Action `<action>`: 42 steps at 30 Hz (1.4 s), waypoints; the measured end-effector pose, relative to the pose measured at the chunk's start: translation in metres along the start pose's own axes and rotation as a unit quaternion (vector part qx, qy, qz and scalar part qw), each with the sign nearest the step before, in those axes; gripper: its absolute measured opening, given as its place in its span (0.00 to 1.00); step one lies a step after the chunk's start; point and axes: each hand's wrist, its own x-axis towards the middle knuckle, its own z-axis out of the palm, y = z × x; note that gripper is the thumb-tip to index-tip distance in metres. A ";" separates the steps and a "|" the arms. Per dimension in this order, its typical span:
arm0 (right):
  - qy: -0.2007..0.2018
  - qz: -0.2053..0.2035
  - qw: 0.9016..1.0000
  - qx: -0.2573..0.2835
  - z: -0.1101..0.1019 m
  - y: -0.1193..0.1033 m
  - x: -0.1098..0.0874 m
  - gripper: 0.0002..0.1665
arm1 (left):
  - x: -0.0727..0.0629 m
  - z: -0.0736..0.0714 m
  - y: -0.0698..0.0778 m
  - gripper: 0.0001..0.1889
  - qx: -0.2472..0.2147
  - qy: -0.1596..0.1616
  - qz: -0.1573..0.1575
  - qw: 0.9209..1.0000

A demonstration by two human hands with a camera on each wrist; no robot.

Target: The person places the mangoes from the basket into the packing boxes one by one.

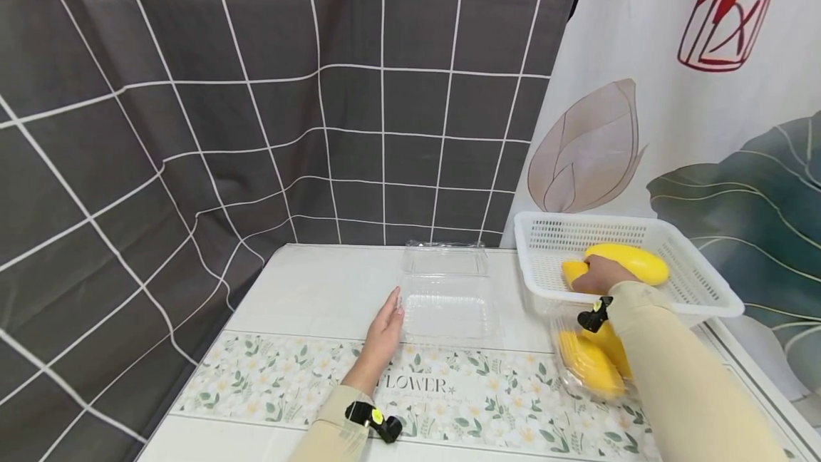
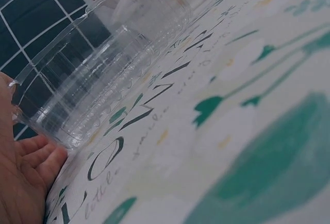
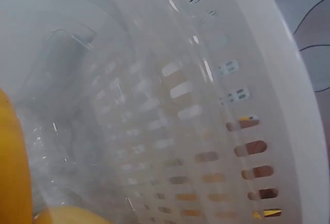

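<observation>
My left hand (image 1: 383,330) rests at the left side of a clear plastic clamshell box (image 1: 449,312), its fingers fairly straight in the head view. The box stands with its lid folded back. In the left wrist view, the fingertips (image 2: 49,157) touch the bottom edge of the box wall (image 2: 77,95). Inside a white basket (image 1: 539,262) on the right, my right hand (image 1: 603,276) grips a yellow mango-shaped fruit (image 1: 573,271), partly hidden by the hand. Another yellow fruit (image 1: 635,264) lies just behind it. The basket wall (image 3: 278,105) fills much of the right wrist view.
A second clear box (image 1: 564,376) with yellow fruits (image 1: 593,366) stands in front of the basket, partly under my right forearm. A white table (image 1: 301,298) with a floral strip lies beneath. A dark grid curtain (image 1: 353,105) and a white printed curtain (image 1: 641,34) hang behind.
</observation>
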 end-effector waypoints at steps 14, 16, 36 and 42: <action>0.053 -0.068 0.996 0.016 -0.009 -0.025 0.021 0.56 | 0.004 -0.002 -0.004 0.30 -0.032 -0.021 0.001 0.999; 0.073 -0.085 0.994 0.003 -0.010 -0.037 0.016 0.54 | 0.004 -0.003 -0.003 0.31 -0.037 -0.026 0.008 0.999; 0.116 -0.225 0.966 -0.045 0.048 -0.148 -0.010 0.48 | 0.006 -0.008 -0.004 0.34 -0.185 -0.045 -0.026 0.981; 0.077 -0.239 0.967 -0.044 0.078 -0.170 -0.014 0.47 | 0.007 -0.008 -0.004 0.34 -0.181 -0.041 -0.029 0.982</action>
